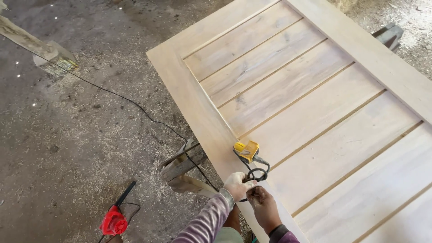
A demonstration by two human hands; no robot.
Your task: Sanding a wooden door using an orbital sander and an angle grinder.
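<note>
The yellow power tool [246, 151] lies on the wooden door panel [315, 112] at 6 o'clock; it looks compact, rigid, fairly light, best held by its body. Its limp black cord [256, 174] loops toward both hands: the left hand [238, 185] has its grip clamped on the cord, the right hand [263, 208] pinches it too.

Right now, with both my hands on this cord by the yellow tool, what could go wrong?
The yellow tool sits near the edge of the wooden door panel; tugging the coiled cord held by your left hand and right hand might drag it off. The black cable runs across the sawdusty floor, a likely trip hazard. The red blower lies close to where you stand.
</note>
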